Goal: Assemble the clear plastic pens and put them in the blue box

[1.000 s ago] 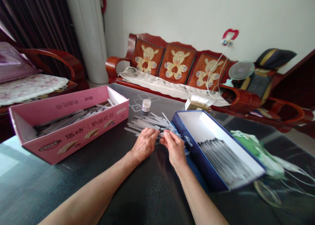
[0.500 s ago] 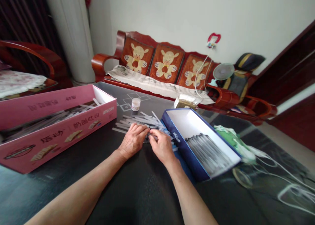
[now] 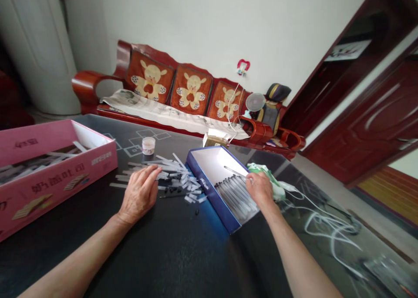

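My right hand [image 3: 260,188] pinches one end of a slim translucent pen [image 3: 235,172] above the blue box [image 3: 212,193]. Inside that box, a row of similar pens [image 3: 237,195] lies side by side, dark ends toward the upper left. My left hand [image 3: 141,191] is at the near left of a loose pile, fingers loosely curved and nothing visible in them. Clear tubes [image 3: 168,164], short translucent caps [image 3: 192,185] and small black pieces [image 3: 173,189] make up the pile. A thin dark rod [image 3: 173,196] lies at its near edge.
A pink carton [image 3: 94,159] holding more tubes stands at the left. Behind the pile is a small white tub [image 3: 148,145]. A gold box [image 3: 215,139] sits beyond the blue box. Green-white packaging [image 3: 269,176] and white cables [image 3: 329,228] lie right on the dark table [image 3: 183,254].
My hands have parted. The right hand has moved right, carrying a pen over the blue box, while the left stays by the pile. The view has turned to the right.
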A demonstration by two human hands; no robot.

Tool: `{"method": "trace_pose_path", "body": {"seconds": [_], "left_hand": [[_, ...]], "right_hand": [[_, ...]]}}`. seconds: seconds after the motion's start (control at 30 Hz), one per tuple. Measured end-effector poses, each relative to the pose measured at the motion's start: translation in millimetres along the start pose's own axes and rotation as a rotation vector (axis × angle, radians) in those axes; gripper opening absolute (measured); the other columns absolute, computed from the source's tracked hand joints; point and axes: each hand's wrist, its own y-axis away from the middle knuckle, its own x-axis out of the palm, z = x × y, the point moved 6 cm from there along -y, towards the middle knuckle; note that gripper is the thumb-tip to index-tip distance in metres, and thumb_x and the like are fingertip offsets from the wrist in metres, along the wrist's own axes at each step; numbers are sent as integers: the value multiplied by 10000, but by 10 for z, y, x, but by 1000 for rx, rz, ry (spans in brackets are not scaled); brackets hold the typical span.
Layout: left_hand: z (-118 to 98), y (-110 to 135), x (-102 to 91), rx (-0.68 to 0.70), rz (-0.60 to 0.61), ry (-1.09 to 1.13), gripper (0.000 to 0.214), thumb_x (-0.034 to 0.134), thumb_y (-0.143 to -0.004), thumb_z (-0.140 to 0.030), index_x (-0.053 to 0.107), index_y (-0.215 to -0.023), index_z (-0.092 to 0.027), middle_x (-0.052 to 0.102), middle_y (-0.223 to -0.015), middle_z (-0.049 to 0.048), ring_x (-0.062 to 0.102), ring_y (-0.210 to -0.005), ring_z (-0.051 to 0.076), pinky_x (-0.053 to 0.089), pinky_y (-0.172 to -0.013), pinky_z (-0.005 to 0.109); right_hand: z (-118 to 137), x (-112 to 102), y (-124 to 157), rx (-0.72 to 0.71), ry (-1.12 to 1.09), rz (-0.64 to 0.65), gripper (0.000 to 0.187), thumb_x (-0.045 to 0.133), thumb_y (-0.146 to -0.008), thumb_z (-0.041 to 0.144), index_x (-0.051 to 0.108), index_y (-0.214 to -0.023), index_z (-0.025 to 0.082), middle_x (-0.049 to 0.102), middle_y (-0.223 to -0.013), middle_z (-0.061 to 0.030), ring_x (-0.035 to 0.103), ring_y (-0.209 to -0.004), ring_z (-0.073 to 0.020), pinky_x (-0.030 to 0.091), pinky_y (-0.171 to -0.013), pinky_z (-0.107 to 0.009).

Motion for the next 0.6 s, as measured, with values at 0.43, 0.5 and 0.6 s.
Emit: {"method": "trace_pose_path", "body": {"seconds": [0.43,0.5,0.6], "left_hand": [[280,75,-15,-337,-102,3,324,424,-866,-167,609,-1131,-157,644,-1016,99,572,-923,213,473,-842,345],[362,95,-17,-426,-117,24,308,429,-860,-175,629,-1095,-170,651,-938,74,578,-875,198,477,-818,326],[516,151,-20,-586,-157,58,297,431,-865,-194,639,-1077,-191,647,-878,49,593,-844,179,474,-794,308]], "right_hand": [[-70,-45,53,-48,-77,-219,232,528,-811,271,716,-907,173,658,-850,-111,604,-824,-251,445,-754,-376],[401,-209,142,-198,-327,-322,214,517,-836,274,702,-873,173,654,-814,-78,601,-793,-211,450,-781,-335],[1243,-295,317,-342,-583,-291,175,523,-858,259,688,-870,201,654,-843,-50,596,-811,-184,440,-800,-297]]}}
